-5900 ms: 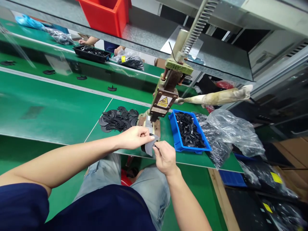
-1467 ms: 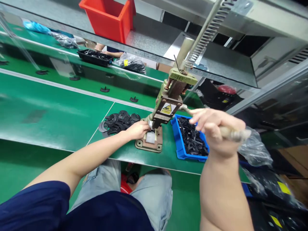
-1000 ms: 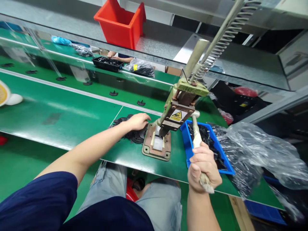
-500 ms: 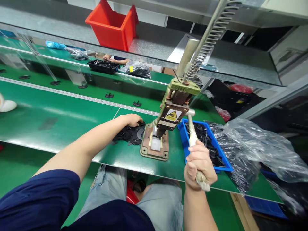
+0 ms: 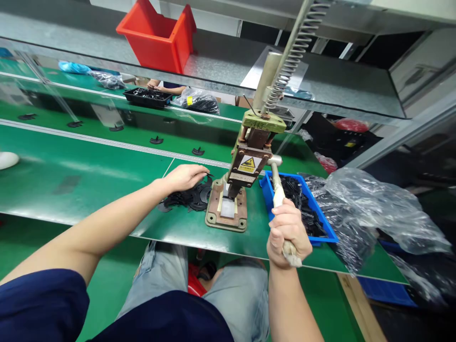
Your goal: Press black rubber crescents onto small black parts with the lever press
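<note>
My right hand [image 5: 289, 232] is wrapped around the cloth-covered lever [image 5: 279, 187] of a bench hand press [image 5: 249, 164]. Fingers together, my left hand [image 5: 187, 177] is over a heap of black curved plastic parts [image 5: 194, 197], left of the press base. A thin black curved part shows at its fingertips, partly hidden by them. Under the press ram, a pale block [image 5: 228, 208] sits on the brown base plate [image 5: 211, 216]. Right of the press, a blue bin [image 5: 329, 232] holds many small black parts.
Crumpled clear plastic bags [image 5: 384, 204] lie right of the blue bin. Several black parts, one a curved piece [image 5: 198, 151], lie along the green strip behind the bench. A red bin [image 5: 160, 42] stands on the overhead shelf. Another person's hands [image 5: 155, 85] are beyond, near a black tray [image 5: 147, 97].
My left hand has drawn back slightly from the heap, and a black part now shows at its fingertips. My right hand stays on the lever. The whole view has shifted a little.
</note>
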The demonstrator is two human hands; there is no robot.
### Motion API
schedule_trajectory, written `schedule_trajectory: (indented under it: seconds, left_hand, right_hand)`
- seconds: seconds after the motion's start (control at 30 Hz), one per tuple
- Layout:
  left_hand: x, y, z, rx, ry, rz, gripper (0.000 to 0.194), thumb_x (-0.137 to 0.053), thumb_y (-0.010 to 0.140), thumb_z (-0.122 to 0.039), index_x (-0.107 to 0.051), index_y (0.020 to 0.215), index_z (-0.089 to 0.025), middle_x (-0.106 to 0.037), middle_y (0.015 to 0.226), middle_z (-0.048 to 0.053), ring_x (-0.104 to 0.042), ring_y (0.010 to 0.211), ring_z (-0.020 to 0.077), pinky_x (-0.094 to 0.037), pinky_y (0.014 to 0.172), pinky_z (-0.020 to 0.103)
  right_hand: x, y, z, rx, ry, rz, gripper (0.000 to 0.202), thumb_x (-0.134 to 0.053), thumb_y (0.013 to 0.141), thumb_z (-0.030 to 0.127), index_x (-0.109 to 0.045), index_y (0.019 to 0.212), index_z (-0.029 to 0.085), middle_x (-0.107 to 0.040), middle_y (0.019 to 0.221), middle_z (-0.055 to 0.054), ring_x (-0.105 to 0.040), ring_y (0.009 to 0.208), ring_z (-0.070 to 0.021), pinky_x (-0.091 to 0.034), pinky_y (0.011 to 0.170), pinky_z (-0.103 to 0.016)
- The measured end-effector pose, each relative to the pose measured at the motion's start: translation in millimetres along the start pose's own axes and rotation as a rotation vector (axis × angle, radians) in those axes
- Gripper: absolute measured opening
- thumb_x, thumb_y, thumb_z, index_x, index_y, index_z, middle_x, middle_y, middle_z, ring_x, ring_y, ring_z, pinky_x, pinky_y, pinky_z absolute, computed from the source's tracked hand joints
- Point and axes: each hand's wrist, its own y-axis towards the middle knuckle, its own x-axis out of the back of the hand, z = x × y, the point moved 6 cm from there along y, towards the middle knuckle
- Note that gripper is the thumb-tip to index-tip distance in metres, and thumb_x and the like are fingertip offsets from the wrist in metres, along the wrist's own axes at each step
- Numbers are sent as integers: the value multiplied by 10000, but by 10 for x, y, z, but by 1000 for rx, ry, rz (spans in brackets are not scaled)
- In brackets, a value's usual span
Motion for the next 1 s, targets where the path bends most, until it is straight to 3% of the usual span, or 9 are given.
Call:
schedule_trajectory:
  seconds: [0.1,0.2,0.33,0.43,0.67,0.8,1.0]
  left_hand:
    - [-268,-170,-133,162,-343,14,441,-551,1017,-490,-702,1310,-198,-782,1110,76,-740,951,208,-583,866,315]
    - [-598,-219,-183,355,-657,-18,424,-621,970,-554,-729,1058,-154,-759,863,56,-696,674,155,-573,660,276]
    - [-903,-120,-224,532,-959,-83,383,-847,828,-417,-611,983,-158,-695,731,-9,-639,539,102,-530,552,222]
    - [-1053,-34,-264,641,-1099,-25,391,-894,791,-330,-579,946,-157,-681,714,-20,-658,537,94,-553,561,211]
    - [-1203,113,-340,680,-993,190,376,-860,834,-338,-523,790,-177,-630,591,-22,-670,498,127,-562,503,214]
    - [-1220,203,-326,674,-923,282,389,-885,796,-316,-515,825,-198,-637,556,-19,-679,495,162,-516,442,207]
    - [-1233,297,-351,768,-861,422,304,-862,791,-232,-624,971,-176,-686,629,4,-694,491,168,-546,476,220]
  right_hand:
    - [-7,1,8,-3,5,-7,236,-652,874,268,-560,658,250,-598,665,29,-679,813,-217,-563,1028,-639]
    - [-11,3,15,-13,0,-5,239,-645,887,273,-560,664,256,-599,664,27,-671,824,-217,-553,1042,-639]
    - [-9,9,21,-20,-4,17,224,-641,886,265,-565,676,265,-607,677,30,-671,833,-214,-549,1052,-629]
    - [-4,9,15,-22,5,31,206,-638,872,239,-571,678,260,-617,692,29,-671,845,-215,-537,1061,-641]
    - [-2,-2,-1,-34,20,31,190,-645,850,220,-578,677,258,-614,690,31,-674,859,-216,-518,1093,-630]
    - [-13,-7,1,-48,27,10,198,-646,858,227,-576,675,257,-617,691,30,-670,855,-214,-514,1089,-636]
    - [-29,-26,3,-28,23,-72,240,-636,876,291,-541,658,264,-594,656,43,-670,793,-202,-546,1043,-612]
